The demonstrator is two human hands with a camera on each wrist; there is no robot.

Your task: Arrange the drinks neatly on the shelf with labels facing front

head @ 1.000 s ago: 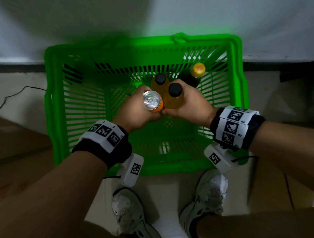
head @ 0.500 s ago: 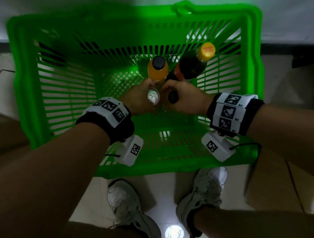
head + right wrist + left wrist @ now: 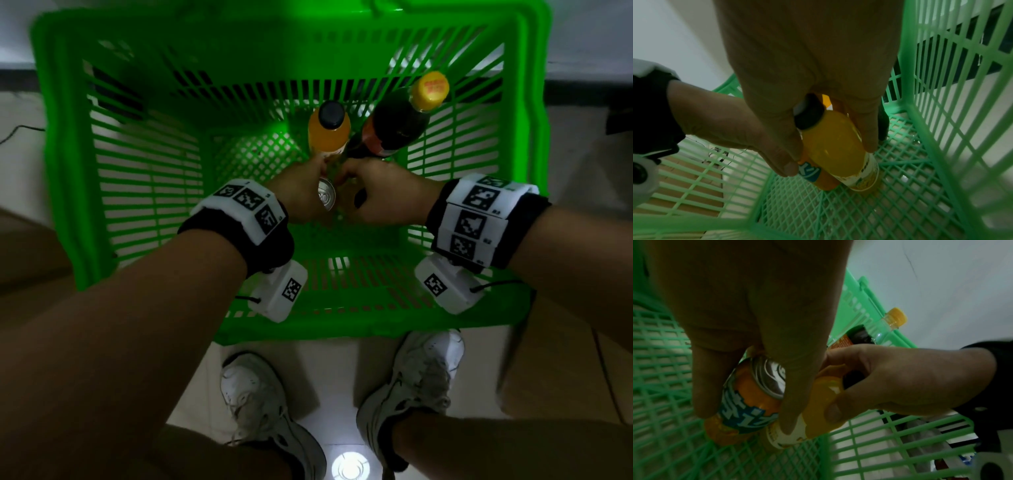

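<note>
The green basket (image 3: 61, 164) is rigid plastic lattice, and its open mesh floor is the main hazard: a drink set down or dragged off-square could catch a rib and tip into its neighbours. Against the basket's far wall stand a dark bottle (image 3: 399, 123) with a yellow cap, leaning, and an orange bottle (image 3: 329, 132) with a black cap; a knock from either wrist could topple them. Near the basket's middle, the right hand (image 3: 383, 195) is wrapped round a smooth juice bottle (image 3: 835, 146), and the left hand (image 3: 301, 198) is clamped on a glossy orange can (image 3: 750, 400); the two touch, so lifting unevenly could make them scrape and slip. Whether their bases rest on the mesh is unclear. No shelf is in view.
</note>
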